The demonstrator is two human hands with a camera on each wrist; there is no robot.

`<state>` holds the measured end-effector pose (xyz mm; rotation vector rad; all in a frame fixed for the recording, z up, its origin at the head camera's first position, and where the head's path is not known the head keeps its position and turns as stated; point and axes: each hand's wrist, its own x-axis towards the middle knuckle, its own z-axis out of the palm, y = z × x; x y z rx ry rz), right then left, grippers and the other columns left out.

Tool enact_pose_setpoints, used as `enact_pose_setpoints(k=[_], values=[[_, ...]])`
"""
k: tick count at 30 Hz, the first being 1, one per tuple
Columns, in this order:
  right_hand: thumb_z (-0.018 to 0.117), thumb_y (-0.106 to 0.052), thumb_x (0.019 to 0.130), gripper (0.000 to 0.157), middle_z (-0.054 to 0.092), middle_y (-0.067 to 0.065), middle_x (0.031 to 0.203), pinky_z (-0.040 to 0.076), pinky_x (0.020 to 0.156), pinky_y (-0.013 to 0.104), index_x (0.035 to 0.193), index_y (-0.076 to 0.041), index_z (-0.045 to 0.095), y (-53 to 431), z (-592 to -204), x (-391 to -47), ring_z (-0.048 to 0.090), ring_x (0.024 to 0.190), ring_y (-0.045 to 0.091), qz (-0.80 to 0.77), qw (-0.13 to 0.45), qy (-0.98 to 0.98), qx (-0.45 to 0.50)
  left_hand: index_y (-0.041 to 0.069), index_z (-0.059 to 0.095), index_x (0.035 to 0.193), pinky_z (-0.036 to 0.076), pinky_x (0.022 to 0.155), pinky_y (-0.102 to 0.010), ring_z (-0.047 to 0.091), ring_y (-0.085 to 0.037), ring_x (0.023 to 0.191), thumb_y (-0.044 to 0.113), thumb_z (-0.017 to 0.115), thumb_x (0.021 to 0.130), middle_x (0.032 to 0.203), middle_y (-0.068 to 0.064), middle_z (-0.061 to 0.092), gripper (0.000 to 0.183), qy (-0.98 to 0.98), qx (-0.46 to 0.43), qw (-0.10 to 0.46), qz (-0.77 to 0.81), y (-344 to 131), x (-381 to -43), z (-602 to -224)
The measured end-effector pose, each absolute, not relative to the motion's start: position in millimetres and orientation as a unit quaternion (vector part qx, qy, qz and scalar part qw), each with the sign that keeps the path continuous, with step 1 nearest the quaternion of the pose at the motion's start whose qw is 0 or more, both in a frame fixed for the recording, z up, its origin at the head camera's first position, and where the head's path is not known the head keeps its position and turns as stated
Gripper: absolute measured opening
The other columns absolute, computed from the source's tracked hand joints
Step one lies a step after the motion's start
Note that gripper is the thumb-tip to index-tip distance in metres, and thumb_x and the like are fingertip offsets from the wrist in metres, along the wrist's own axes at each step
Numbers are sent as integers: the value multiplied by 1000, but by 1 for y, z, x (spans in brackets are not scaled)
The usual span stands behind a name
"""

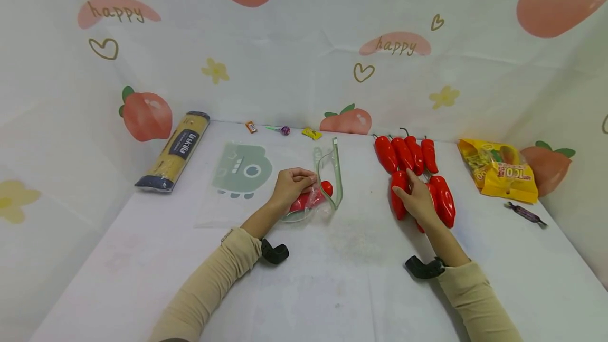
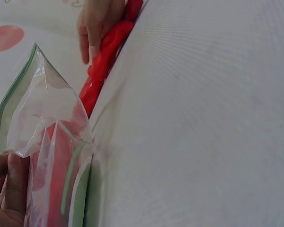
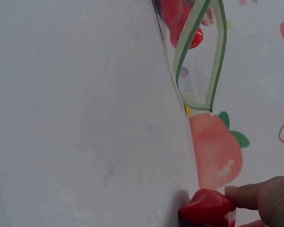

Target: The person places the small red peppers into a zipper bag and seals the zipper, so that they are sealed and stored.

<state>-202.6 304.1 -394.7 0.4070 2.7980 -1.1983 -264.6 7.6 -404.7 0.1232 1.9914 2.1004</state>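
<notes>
Pinching the edge of a clear plastic bag near its mouth, the left hand works at the middle of the tabletop, with its thumb and fingers brought together on the film. The bag has a green closing strip, and its mouth stands open toward the right; red contents are seen through the plastic, with one red tip close to the opening. To the left, a printed green figure lies flat; one cannot tell whether it belongs to the same bag. The right hand grips a red pepper, its thumb on one side and the fingers at the upper end; this pepper is at the left of the front group, on the tabletop. Just beside it lie other front peppers, partly hidden by the hand, and behind them four rear peppers make a row. A pasta package lies at the far left, a yellow snack bag at the far right with a dark wrapped candy near it. Along the back edge lie a lollipop and two small wrapped sweets.
</notes>
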Motion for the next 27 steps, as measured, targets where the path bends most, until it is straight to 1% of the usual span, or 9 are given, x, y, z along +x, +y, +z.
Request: enact_pose_setpoints(k=[4,6,10,14,17,19,21,25,27], values=[[54,-38,90,84,14,24,150,29,103,62,148,-13,-2,302,-397,-204,14,137,42,-401,51,903,145,-3,66,98,56,68,-21,65,-8,73,8,62,87,91,-12,70,16,685,40,122,717,8,-264,-404],[54,-38,89,85,13,24,151,27,104,63,147,-14,-3,301,-398,-205,13,137,42,-406,57,900,149,-3,66,98,56,68,-21,65,-8,72,8,62,86,90,-12,70,16,686,39,122,716,8,-264,-404],[52,-31,91,82,10,23,152,30,103,62,147,-17,-6,300,-397,-207,12,138,42,-412,63,895,159,-3,66,97,56,67,-21,65,-7,70,8,63,85,85,-9,70,16,687,38,121,716,8,-264,-405],[52,-23,91,80,14,21,151,36,101,59,148,-19,-4,299,-394,-206,16,137,41,-424,33,890,162,-3,66,96,56,66,-20,65,-7,69,8,64,85,81,-6,70,16,686,37,120,716,8,-264,-405],[53,-17,89,79,19,19,150,40,98,57,149,-21,1,298,-391,-205,20,134,39,-449,-12,882,144,-3,66,96,56,67,-20,65,-7,69,9,64,85,82,-6,70,16,686,36,121,717,8,-265,-406],[53,-16,88,77,22,19,148,41,97,57,149,-23,5,297,-390,-206,22,133,37,-470,-37,872,131,-3,66,96,56,67,-20,65,-7,69,8,64,85,82,-7,70,16,685,36,121,717,8,-265,-406],[54,-20,90,73,23,17,147,41,97,57,148,-26,10,296,-389,-207,22,133,36,-491,-51,860,128,-3,66,96,56,67,-20,65,-7,70,9,64,85,82,-7,70,16,683,34,122,719,8,-266,-406],[51,-35,92,60,21,13,149,38,101,55,144,-32,22,290,-384,-212,22,135,33,-533,-54,829,163,-3,66,96,56,67,-20,65,-7,70,9,65,85,82,-6,70,16,682,31,125,720,8,-266,-406],[50,-38,92,54,23,9,149,37,103,52,141,-31,28,284,-380,-215,25,134,31,-561,-62,806,180,-3,66,96,56,67,-20,65,-7,70,9,64,85,82,-6,70,16,681,29,128,720,8,-266,-406]])
